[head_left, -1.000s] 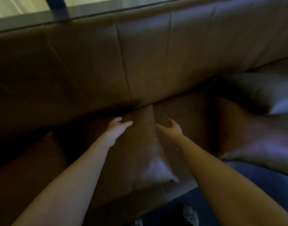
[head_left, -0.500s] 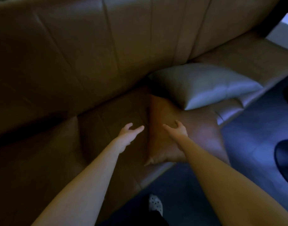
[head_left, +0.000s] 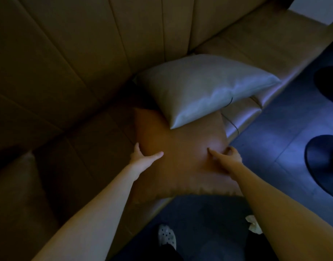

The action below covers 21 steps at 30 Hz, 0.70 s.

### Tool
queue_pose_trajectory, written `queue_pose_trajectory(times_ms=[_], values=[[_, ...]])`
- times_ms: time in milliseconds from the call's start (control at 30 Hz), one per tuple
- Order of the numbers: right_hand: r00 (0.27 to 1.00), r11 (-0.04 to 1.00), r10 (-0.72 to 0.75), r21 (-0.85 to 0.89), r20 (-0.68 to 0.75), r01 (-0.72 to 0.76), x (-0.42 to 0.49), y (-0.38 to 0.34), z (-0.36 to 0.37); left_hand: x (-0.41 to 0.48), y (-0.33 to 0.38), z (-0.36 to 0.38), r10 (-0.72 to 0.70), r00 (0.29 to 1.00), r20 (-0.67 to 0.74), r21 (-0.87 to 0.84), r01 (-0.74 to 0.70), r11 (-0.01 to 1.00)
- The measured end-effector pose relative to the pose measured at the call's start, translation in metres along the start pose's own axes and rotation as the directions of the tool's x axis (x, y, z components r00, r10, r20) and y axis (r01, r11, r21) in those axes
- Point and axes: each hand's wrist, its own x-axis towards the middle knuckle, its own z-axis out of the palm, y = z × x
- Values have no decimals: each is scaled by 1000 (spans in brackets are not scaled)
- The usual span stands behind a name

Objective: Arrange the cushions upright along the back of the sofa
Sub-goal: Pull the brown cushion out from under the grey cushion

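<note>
A brown cushion lies flat on the seat of the brown sofa, its near edge hanging over the seat front. My left hand grips its left edge, thumb on top. My right hand holds its right side, fingers curled at the edge. A pale grey cushion lies flat behind it, overlapping the brown cushion's far corner and touching the sofa back. Another brown cushion leans at the far left, dim and partly cut off.
The room is dark. Dark tiled floor lies to the right, with two round black bases on it. My foot in a spotted slipper stands just in front of the sofa. The seat runs on toward the upper right.
The view has swung right along the sofa. Both hands went from hovering open above the seat to taking hold of the brown cushion's two sides.
</note>
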Motion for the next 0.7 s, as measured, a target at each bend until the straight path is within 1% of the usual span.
queue_pose_trajectory(times_ms=[67,167,233,300,433,500,600,700], values=[[999,999,35,25,17,-35,10,8,-2,9,-2,-1,-22,1000,11,1,22,1000],[998,994,32,102,58,-38,-14,-6,-5,20,-5,-2,-77,996,41,-7,77,997],[997,988,25,148,79,-36,-15,-8,-4,26,-8,-3,-104,994,32,-22,105,994],[996,987,11,161,91,-25,-14,-6,-3,28,-9,-4,-93,996,10,-32,94,995],[998,980,-31,196,50,21,-18,-8,-1,27,-7,-6,-28,999,-16,-50,27,998],[998,983,-46,181,34,39,-25,-12,-3,23,-6,-10,0,1000,-23,-57,-2,998],[997,991,-46,130,62,38,-40,-16,0,17,-13,-22,32,999,-20,-53,-33,998],[995,989,-46,147,93,32,-64,-14,18,11,-31,-45,31,998,-56,-28,-33,999]])
